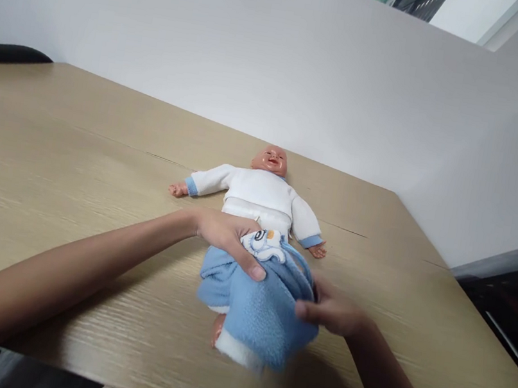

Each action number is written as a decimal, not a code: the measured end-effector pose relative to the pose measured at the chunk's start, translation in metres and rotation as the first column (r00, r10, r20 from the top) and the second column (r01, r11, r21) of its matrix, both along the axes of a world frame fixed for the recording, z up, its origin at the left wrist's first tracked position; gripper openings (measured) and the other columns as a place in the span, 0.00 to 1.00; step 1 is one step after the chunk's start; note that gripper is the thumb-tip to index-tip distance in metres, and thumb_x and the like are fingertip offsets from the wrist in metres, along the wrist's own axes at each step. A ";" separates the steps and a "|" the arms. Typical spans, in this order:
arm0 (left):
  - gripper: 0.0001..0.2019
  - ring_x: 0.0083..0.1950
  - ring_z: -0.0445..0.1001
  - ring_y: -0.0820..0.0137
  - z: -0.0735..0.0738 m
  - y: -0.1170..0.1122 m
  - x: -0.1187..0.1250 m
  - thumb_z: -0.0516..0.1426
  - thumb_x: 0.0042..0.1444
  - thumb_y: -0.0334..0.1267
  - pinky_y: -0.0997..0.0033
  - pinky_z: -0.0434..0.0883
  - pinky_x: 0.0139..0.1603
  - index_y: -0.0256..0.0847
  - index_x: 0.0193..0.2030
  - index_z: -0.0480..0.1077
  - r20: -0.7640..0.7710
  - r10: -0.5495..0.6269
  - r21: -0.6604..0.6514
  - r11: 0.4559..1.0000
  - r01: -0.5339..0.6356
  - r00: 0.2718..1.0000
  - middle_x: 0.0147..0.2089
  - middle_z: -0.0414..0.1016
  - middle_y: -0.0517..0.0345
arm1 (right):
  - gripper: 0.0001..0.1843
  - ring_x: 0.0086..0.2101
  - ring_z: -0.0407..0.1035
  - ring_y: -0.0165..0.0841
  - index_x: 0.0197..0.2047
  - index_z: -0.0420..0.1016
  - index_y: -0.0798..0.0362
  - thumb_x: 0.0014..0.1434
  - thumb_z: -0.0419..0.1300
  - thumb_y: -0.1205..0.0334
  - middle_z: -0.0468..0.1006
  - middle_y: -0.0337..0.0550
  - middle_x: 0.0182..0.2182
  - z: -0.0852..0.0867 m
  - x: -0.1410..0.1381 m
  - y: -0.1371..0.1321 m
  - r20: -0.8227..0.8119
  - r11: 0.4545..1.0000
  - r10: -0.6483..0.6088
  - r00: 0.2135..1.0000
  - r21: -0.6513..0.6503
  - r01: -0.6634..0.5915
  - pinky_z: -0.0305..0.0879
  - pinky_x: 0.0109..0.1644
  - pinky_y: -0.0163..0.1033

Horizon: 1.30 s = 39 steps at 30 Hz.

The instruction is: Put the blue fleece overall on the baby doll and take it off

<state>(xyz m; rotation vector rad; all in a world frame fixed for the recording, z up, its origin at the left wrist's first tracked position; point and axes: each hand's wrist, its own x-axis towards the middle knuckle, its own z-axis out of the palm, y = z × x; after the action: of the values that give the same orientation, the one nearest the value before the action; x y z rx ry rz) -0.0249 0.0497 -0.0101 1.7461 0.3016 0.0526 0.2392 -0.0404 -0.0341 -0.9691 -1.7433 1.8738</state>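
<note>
A baby doll [262,188] lies on its back, head toward the wall, in a white top with blue cuffs. Light blue fleece pants [265,312] with white hems and an animal-face patch cover its lower body. My left hand [233,237] is closed on the waist of the pants beside the patch, thumb on top. At the other side of the pants, my right hand [332,307] pinches the blue cloth, its fingers partly hidden behind the fabric. One doll foot [218,329] shows below the left leg hem; the other is hidden.
The doll rests on a wooden table [69,191] that meets a pale wall [190,34]. A black chair back [10,55] stands at the far left. Dark furniture [504,308] is beyond the table's right edge.
</note>
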 end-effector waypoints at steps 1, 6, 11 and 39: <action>0.17 0.36 0.78 0.65 0.000 0.000 0.001 0.69 0.57 0.54 0.69 0.77 0.39 0.40 0.36 0.79 0.001 0.007 0.018 1.000 -0.007 1.000 0.34 0.81 0.58 | 0.32 0.44 0.79 0.44 0.53 0.82 0.48 0.51 0.77 0.38 0.84 0.45 0.43 0.003 0.001 -0.002 0.022 0.996 0.094 0.995 -0.008 -0.093 0.77 0.48 0.45; 0.16 0.41 0.81 0.63 0.004 0.000 0.001 0.74 0.49 0.47 0.69 0.80 0.43 0.40 0.39 0.82 -0.007 -0.069 -0.042 0.997 0.069 0.998 0.39 0.85 0.58 | 0.34 0.48 0.79 0.46 0.58 0.81 0.46 0.50 0.79 0.45 0.84 0.45 0.46 0.002 0.001 -0.005 -0.009 0.999 0.049 0.999 -0.016 -0.049 0.78 0.52 0.48; 0.21 0.48 0.84 0.59 0.007 -0.001 -0.001 0.76 0.48 0.45 0.62 0.81 0.56 0.38 0.47 0.83 -0.043 -0.142 -0.091 0.986 0.137 0.989 0.48 0.87 0.54 | 0.30 0.43 0.79 0.40 0.54 0.82 0.46 0.54 0.75 0.38 0.84 0.44 0.45 -0.023 0.008 -0.001 -0.113 0.971 -0.237 0.965 -0.053 0.233 0.77 0.48 0.43; 0.08 0.38 0.74 0.69 0.016 -0.003 -0.004 0.65 0.55 0.42 0.72 0.73 0.44 0.39 0.36 0.75 -0.069 0.054 -0.034 0.998 -0.057 0.996 0.34 0.78 0.63 | 0.39 0.55 0.77 0.51 0.60 0.77 0.46 0.47 0.79 0.46 0.83 0.49 0.56 -0.017 0.001 -0.003 -0.062 0.972 -0.236 0.970 -0.013 0.236 0.73 0.59 0.53</action>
<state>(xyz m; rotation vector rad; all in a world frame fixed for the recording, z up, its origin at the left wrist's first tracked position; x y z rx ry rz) -0.0288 0.0468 0.0057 1.7059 0.3991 0.0276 0.2400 -0.0430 -0.0515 -1.0571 -1.5139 1.7386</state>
